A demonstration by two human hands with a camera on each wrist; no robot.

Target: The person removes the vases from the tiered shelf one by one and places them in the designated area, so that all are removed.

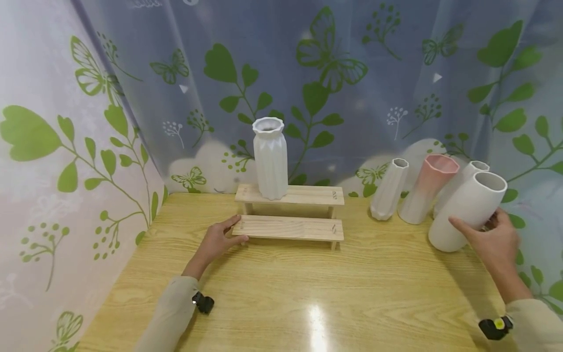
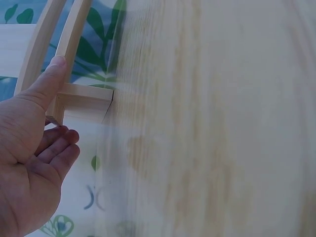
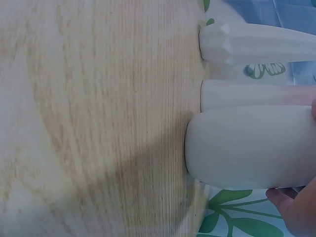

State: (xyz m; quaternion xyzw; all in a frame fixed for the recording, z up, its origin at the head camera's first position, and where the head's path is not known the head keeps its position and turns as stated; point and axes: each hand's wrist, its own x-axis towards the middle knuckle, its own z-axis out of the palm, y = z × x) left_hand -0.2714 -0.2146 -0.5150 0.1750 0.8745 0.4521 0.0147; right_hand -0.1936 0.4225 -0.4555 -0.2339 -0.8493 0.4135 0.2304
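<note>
My left hand [image 1: 216,240] grips the left end of the lower step of a two-step wooden stand [image 1: 272,227], thumb at the front edge. The left wrist view shows that hand [image 2: 24,153] at the end of the board [image 2: 73,37]. My right hand [image 1: 498,240] holds a smooth white vase [image 1: 462,215] around its right side, with the thumb across its front. In the right wrist view this vase [image 3: 252,145] has its base at the table; part of the hand is cut off. A ribbed white vase [image 1: 271,164] stands upright on the stand's upper step.
Left of the held vase stand a slim white vase [image 1: 389,190] and a pink-and-white vase [image 1: 428,188]. Another white vase [image 1: 472,168] is partly hidden behind it. The wooden table [image 1: 272,293] meets a patterned curtain [image 1: 352,107] at the back and sides.
</note>
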